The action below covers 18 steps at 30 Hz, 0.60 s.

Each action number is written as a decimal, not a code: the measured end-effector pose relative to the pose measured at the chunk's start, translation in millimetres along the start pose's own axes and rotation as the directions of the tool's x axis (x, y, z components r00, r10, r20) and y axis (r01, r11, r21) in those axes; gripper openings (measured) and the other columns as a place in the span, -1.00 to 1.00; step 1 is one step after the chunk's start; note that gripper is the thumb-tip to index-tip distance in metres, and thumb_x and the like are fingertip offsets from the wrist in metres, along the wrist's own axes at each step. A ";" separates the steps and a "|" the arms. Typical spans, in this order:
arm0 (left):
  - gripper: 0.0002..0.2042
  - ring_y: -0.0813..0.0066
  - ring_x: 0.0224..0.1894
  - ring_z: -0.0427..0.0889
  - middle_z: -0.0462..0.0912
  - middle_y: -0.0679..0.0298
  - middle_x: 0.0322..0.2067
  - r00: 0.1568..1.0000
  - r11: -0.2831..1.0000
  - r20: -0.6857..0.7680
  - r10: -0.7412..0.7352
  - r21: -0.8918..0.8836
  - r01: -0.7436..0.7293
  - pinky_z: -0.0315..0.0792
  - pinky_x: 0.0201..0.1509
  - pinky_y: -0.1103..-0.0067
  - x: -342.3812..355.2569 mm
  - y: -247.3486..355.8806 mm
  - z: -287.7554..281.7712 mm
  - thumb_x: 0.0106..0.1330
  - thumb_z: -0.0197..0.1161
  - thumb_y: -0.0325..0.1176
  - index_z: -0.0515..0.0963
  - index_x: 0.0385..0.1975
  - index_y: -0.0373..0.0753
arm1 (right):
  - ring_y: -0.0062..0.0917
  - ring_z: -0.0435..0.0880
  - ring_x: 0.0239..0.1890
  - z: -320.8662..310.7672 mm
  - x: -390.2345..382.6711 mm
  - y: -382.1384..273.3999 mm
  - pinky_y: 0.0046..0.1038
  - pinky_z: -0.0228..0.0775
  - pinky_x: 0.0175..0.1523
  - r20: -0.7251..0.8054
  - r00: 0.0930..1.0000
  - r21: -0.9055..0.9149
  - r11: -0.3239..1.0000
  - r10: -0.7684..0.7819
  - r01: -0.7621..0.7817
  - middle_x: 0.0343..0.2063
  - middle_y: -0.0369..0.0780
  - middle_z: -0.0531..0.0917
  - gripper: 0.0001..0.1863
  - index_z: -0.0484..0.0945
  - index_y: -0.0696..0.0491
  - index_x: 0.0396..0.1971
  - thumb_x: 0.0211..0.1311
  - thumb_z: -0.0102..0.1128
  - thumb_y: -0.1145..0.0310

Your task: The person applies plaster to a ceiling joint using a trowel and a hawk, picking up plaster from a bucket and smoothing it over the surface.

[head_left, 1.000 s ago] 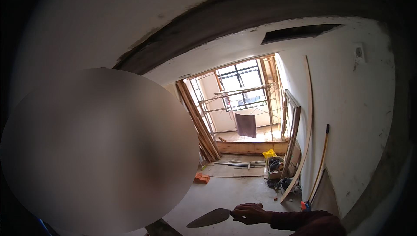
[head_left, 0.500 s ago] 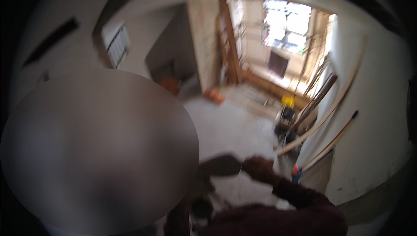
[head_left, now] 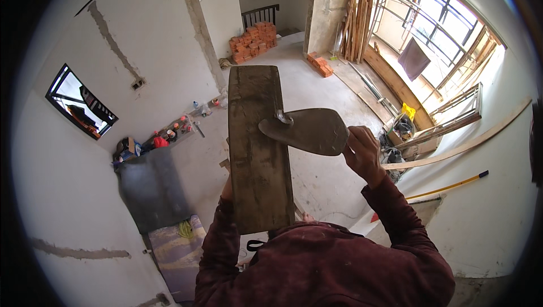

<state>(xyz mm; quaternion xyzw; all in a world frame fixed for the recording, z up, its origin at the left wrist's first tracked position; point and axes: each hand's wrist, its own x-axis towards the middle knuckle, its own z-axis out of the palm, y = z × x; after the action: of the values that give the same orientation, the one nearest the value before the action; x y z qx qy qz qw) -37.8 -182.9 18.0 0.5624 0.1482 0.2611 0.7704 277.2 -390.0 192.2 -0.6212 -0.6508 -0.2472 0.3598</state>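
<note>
A long, dark hawk board (head_left: pixel 257 188), smeared with grey-brown residue, is held up in front of me. My left forearm runs up behind it; a sliver of my left hand (head_left: pixel 227 189) shows at its edge, the fingers hidden by the board. To its right, my right hand (head_left: pixel 365 153) is closed on a rounded, leaf-shaped trowel (head_left: pixel 318 132). The trowel's far end overlaps the board's right edge in this view; whether they touch I cannot tell. A shiny bit of metal shows where blade and board cross.
Brick stacks (head_left: pixel 253 42) stand at the back. Planks and a yellow-topped bag (head_left: pixel 407 112) line the right wall, with a yellow pole (head_left: pixel 447 186) nearer. On the left lie a dark sheet (head_left: pixel 153 185), a patterned mat (head_left: pixel 172 253) and several small containers (head_left: pixel 169 134).
The view has swung and sharpened from a heavy blur. The hawk board now shows upright before me, and my right hand with the trowel is higher in the picture.
</note>
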 end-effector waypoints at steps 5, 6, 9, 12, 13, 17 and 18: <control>-0.51 0.48 0.07 0.51 0.51 0.26 0.09 0.999 0.998 -0.028 0.016 -0.054 -0.018 0.47 0.10 0.53 -15.6 3.2 -6.1 0.45 0.18 -0.40 0.26 0.33 -0.31 | -0.34 0.63 -0.28 -5.9 33.1 -2.7 -0.34 0.48 -0.23 -0.075 0.992 -0.052 0.994 -0.103 0.099 -0.32 -0.22 0.59 -0.65 0.65 0.12 -0.18 -0.04 0.48 0.51; -0.50 0.48 0.08 0.51 0.51 0.26 0.10 0.997 0.992 -0.070 -0.017 -0.126 0.008 0.47 0.11 0.52 -22.5 24.0 12.1 0.44 0.19 -0.41 0.25 0.33 -0.32 | -0.34 0.63 -0.29 -7.1 37.4 -1.8 -0.34 0.47 -0.23 -0.084 0.990 -0.088 0.990 -0.113 0.106 -0.32 -0.22 0.59 -0.65 0.65 0.12 -0.18 -0.05 0.48 0.51; -0.50 0.48 0.10 0.50 0.50 0.26 0.13 0.991 0.951 -0.130 -0.027 -0.310 -0.014 0.46 0.15 0.52 -38.2 68.2 47.6 0.45 0.18 -0.42 0.25 0.34 -0.32 | -0.35 0.62 -0.32 -13.0 54.1 -10.4 -0.33 0.47 -0.26 -0.109 0.985 -0.137 0.984 -0.133 0.117 -0.35 -0.24 0.59 -0.70 0.65 0.11 -0.25 -0.05 0.48 0.50; -0.53 0.47 0.12 0.51 0.50 0.25 0.15 0.989 0.851 -0.079 0.128 -0.504 -0.150 0.47 0.17 0.51 -42.3 89.5 57.5 0.49 0.12 -0.36 0.25 0.34 -0.31 | -0.33 0.61 -0.33 -11.5 50.3 -24.5 -0.31 0.47 -0.27 -0.069 0.995 -0.050 0.996 -0.076 0.072 -0.35 -0.23 0.59 -0.75 0.63 0.11 -0.32 -0.04 0.47 0.49; -0.54 0.47 0.13 0.51 0.49 0.24 0.16 0.977 0.834 -0.058 0.206 -0.512 -0.207 0.47 0.18 0.51 -40.1 89.8 50.0 0.51 0.09 -0.33 0.25 0.34 -0.30 | -0.32 0.61 -0.33 -8.5 41.1 -30.8 -0.30 0.46 -0.28 -0.023 0.998 -0.032 0.998 -0.056 0.055 -0.36 -0.22 0.60 -0.77 0.61 0.10 -0.34 -0.03 0.46 0.49; -0.56 0.43 0.13 0.52 0.48 0.23 0.18 0.975 0.886 -0.111 0.193 -0.406 -0.222 0.51 0.16 0.47 -9.4 2.2 -30.3 0.57 -0.03 -0.21 0.25 0.35 -0.27 | -0.33 0.61 -0.32 7.2 16.8 -75.3 -0.31 0.44 -0.21 0.113 0.986 0.077 0.990 -0.126 0.117 -0.36 -0.24 0.58 -0.72 0.64 0.09 -0.28 -0.04 0.49 0.46; -0.55 0.42 0.13 0.52 0.48 0.23 0.18 0.988 0.876 -0.139 0.073 -0.465 -0.130 0.52 0.15 0.46 -4.8 3.2 -31.1 0.58 -0.05 -0.19 0.25 0.35 -0.26 | -0.34 0.60 -0.32 13.3 13.2 -80.7 -0.31 0.43 -0.21 0.116 0.988 0.092 0.992 -0.100 0.090 -0.36 -0.24 0.57 -0.71 0.64 0.09 -0.27 -0.04 0.49 0.45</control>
<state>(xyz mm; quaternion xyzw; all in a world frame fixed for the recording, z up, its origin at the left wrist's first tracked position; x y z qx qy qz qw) -58.7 -160.3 10.6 0.3485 0.0955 0.3621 0.8593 195.9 -380.0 204.4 -0.5871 -0.7104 -0.1977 0.3341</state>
